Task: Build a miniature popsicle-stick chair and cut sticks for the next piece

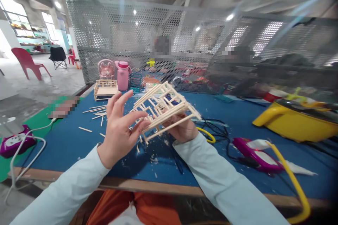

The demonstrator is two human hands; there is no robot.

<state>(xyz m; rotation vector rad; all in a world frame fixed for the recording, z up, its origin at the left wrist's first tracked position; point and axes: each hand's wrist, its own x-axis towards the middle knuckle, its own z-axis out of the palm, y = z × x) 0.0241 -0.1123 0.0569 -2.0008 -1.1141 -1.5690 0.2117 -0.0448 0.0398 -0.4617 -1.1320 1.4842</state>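
A small lattice frame of thin wooden sticks point(171, 112) is held tilted above the blue table. My right hand point(185, 130) grips it from behind and below on the right side, with its fingers partly hidden by the sticks. At the frame's left end, the thumb and index finger of my left hand point(118, 130) close in a pinch, while its other fingers are raised and apart. Whatever small part lies between those fingertips is hard to make out. Loose wooden sticks point(99, 110) lie on the table beyond my left hand.
A finished-looking stick bed model point(105, 89) stands at the back left beside a pink bottle point(123, 75). Purple power strips lie left point(18, 140) and right point(257, 154), near a yellow pot point(301, 119). Black cables point(213, 128) cross the blue table point(79, 151). A perforated metal screen point(137, 28) rises behind.
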